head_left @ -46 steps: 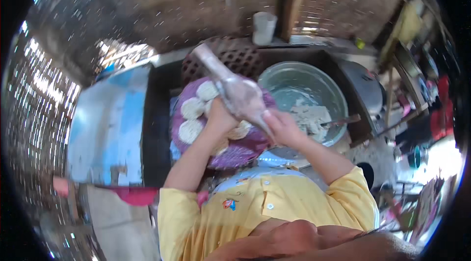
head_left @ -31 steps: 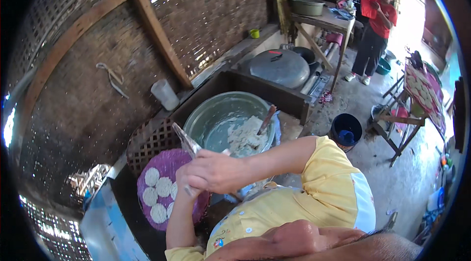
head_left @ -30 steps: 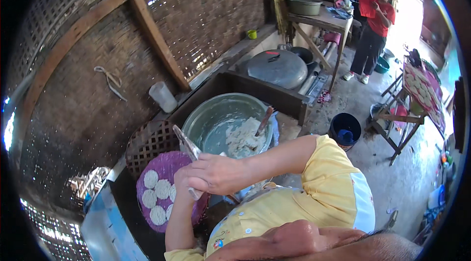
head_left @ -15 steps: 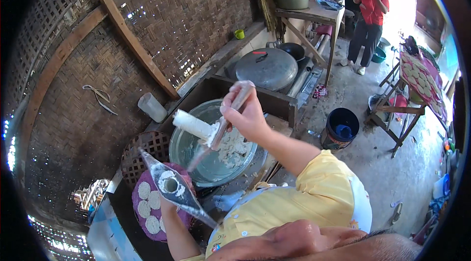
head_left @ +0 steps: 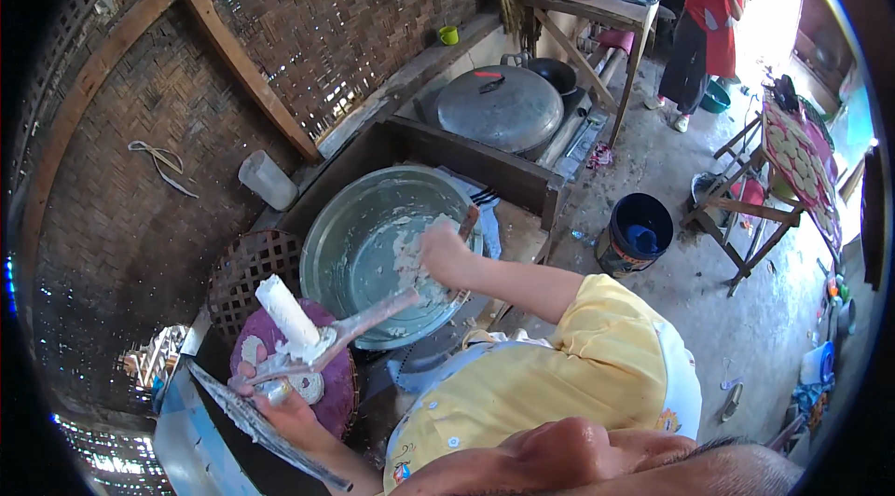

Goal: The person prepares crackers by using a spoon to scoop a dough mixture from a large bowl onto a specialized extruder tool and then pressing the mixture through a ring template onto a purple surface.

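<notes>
My left hand (head_left: 291,417) is closed round a dough-smeared wooden board (head_left: 252,426) with a short tube in it, now seen almost edge-on. The same hand grips one end of a wooden plunger (head_left: 373,317), whose thick white-coated cylinder (head_left: 287,311) points up and away. Under them lies a round purple cloth (head_left: 337,398) with flat white lattice-like rounds on it, partly covered by the hand. My right hand (head_left: 446,255) is down in a large green basin (head_left: 322,230), its blurred fingers curled into crumbly white dough (head_left: 407,249). A brown wooden stick (head_left: 471,219) shows beside its wrist.
A woven basket tray (head_left: 244,272) leans left of the basin. Beyond the basin sits a big lidded pan (head_left: 499,109) on the stove. A black bucket (head_left: 636,235) stands on the floor at right, near a wooden rack (head_left: 746,212). A person in red (head_left: 709,20) stands far right.
The plunger has passed from my right hand to my left, which now holds it with the tilted board. My right hand has gone down into the dough in the basin.
</notes>
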`<state>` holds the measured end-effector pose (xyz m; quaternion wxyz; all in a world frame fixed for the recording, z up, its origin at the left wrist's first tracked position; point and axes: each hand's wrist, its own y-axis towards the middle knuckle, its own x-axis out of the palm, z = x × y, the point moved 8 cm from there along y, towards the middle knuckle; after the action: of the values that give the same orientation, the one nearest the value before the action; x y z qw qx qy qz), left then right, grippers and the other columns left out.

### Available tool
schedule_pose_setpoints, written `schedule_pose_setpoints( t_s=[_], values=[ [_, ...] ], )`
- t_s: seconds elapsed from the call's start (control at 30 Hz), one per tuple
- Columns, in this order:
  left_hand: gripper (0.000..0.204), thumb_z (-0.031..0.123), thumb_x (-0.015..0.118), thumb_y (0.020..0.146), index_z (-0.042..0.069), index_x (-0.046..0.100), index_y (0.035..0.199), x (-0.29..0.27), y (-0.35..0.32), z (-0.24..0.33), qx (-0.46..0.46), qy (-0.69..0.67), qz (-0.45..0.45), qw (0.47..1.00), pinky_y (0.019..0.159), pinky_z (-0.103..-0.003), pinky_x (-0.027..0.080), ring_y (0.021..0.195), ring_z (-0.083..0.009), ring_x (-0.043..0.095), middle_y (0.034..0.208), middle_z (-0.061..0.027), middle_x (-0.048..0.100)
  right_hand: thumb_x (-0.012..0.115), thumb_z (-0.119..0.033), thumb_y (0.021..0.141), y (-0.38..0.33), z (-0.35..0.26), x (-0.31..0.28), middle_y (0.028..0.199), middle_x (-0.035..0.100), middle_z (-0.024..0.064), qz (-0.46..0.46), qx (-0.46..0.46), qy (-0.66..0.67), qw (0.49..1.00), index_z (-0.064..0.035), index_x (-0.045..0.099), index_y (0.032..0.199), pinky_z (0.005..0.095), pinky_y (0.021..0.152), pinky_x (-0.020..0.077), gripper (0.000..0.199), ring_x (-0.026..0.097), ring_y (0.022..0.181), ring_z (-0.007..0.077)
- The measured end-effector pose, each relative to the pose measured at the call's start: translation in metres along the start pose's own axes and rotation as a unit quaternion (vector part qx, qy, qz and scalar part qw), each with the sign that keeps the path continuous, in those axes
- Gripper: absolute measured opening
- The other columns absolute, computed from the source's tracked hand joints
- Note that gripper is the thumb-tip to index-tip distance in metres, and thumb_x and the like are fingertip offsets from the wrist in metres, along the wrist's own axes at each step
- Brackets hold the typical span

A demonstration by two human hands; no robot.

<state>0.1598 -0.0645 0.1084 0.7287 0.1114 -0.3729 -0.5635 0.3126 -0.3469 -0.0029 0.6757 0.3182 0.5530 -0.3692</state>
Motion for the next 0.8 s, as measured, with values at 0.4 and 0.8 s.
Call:
schedule_pose_setpoints(
  t_s=[0.4,0.8],
  values=[
    [0.034,0.024,0.064,0.076,0.008,0.040,0.094,0.013,-0.010,0.045,0.047,0.156,-0.004,0.987,0.087,-0.049,0.044,0.107,-0.0327,0.044,0.097,-0.0086,0.040,0.058,-0.013,0.072,0.026,0.038,0.051,0.088,0.065,0.0096,-0.174,-0.022,-0.023,0.984,-0.0073,0.067,0.085,0.0414,0.067,0.0481,0.017,0.063,0.082,0.0245],
    [0.039,0.026,0.071,0.070,0.011,0.043,0.094,0.022,0.009,0.039,0.090,0.241,-0.026,0.966,0.078,-0.047,0.049,0.090,-0.0269,0.049,0.092,-0.0058,0.039,0.053,-0.011,0.072,0.042,0.055,0.033,0.079,0.064,0.0101,-0.097,-0.132,-0.067,0.984,-0.0059,0.065,0.076,0.0352,0.059,0.0490,0.013,0.063,0.075,0.0235]
  ],
)
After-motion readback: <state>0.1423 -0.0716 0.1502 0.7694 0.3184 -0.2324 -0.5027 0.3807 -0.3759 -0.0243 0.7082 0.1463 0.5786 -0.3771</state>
